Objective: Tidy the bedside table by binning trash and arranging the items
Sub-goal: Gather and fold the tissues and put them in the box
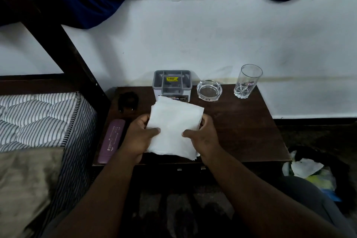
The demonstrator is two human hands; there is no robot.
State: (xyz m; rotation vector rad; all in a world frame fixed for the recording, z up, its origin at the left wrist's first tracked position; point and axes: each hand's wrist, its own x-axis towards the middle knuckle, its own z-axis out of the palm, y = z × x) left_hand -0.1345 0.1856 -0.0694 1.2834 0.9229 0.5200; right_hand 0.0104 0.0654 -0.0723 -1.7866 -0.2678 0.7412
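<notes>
Squaring a stack of white napkins (174, 123) above the front edge of the bedside table (241, 121), pinched at either side by left hand (138, 138) and right hand (203, 135), likely for neat placing.

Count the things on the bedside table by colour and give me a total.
Clear glass: 2, ashtray and tumbler
White: 1, napkin stack, held by left hand and right hand
Grey: 1, box
Purple: 1, case
Black: 1, small object
Total: 6

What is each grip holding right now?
Left grip: holds the left edge of the stack of white paper napkins.
Right grip: holds the same stack's right edge.
</notes>
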